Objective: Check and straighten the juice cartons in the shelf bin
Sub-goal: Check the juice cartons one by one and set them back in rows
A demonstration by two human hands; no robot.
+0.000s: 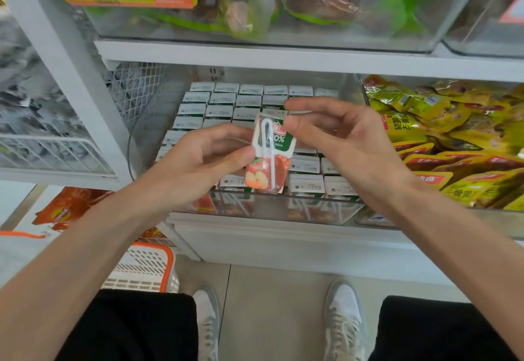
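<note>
One juice carton [272,156] is held just above the front of the clear shelf bin [283,213], straw side toward the camera; the left hand [204,156] pinches its side and the right hand [348,139] grips its top corner. The check looks partway done. The other cartons [221,100] stand in fairly even rows, and this one is not yet back among them.

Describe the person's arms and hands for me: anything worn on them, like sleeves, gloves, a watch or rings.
Both forearms are bare all the way to the edge of the picture, and no sleeves show. The left hand and the right hand have no gloves. No watch, wristband or ring can be seen on either wrist or on the fingers that show, and there are no markings or tape.
</note>
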